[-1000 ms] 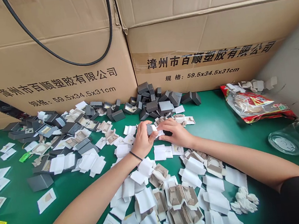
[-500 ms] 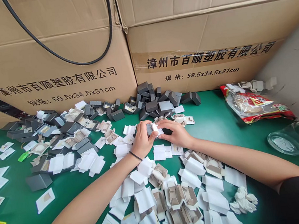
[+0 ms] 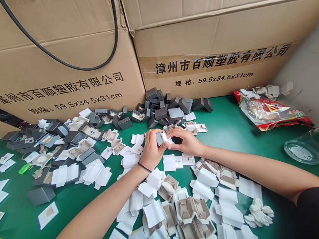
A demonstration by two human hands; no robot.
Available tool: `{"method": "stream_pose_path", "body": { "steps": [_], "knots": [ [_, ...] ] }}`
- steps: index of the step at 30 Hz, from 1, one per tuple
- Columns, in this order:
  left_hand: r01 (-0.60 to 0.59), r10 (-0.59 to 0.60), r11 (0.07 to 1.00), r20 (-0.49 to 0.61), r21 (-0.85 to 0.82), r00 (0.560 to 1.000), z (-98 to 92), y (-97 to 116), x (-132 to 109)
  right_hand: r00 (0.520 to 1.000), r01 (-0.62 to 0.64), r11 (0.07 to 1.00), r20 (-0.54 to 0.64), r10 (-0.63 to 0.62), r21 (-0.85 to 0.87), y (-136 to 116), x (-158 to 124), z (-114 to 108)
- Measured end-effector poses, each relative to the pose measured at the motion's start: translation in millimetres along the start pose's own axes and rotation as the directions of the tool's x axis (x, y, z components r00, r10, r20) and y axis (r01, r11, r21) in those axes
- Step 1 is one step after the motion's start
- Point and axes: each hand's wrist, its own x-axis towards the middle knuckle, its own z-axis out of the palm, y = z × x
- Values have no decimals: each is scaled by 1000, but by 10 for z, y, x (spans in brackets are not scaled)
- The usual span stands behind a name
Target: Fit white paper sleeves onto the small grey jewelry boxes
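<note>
In the middle of the table my left hand [image 3: 152, 151] is closed round a small grey box [image 3: 159, 139]. My right hand [image 3: 188, 142] meets it from the other side, thumb and fingers pinching a white card insert [image 3: 165, 137] at the box's end. The insert sticks partly out of the box; fingers hide the rest. Beneath and in front of the hands lie many folded white inserts [image 3: 228, 210], some showing brown insides. Just behind them is a heap of dark grey boxes [image 3: 161, 113].
More grey boxes [image 3: 41, 195] and white cards [image 3: 48, 215] are strewn across the left side. At right are a red snack bag [image 3: 272, 110], a clear cup [image 3: 301, 151] and crumpled tissue [image 3: 259, 213]. Large cartons [image 3: 211, 42] wall off the back, with a black cable [image 3: 91, 68] hanging before them.
</note>
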Motion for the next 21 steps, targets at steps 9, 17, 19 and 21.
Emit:
{"method": "stream_pose_path", "body": {
  "steps": [9, 17, 19, 21],
  "knots": [
    [40, -39, 999, 15, -7, 999, 5, -20, 2, 999, 31, 999, 31, -30, -36, 35, 19, -28],
    [76, -76, 997, 33, -5, 997, -21, -25, 19, 965, 236, 919, 184, -185, -317, 70, 13, -82],
    [85, -85, 996, 32, -7, 996, -21, -35, 19, 962, 258, 888, 190, -198, -380, 65, -2, -74],
    [103, -103, 995, 30, -13, 994, -19, -42, 18, 955, 284, 853, 211, -210, -439, 46, -14, -74]
  ]
}}
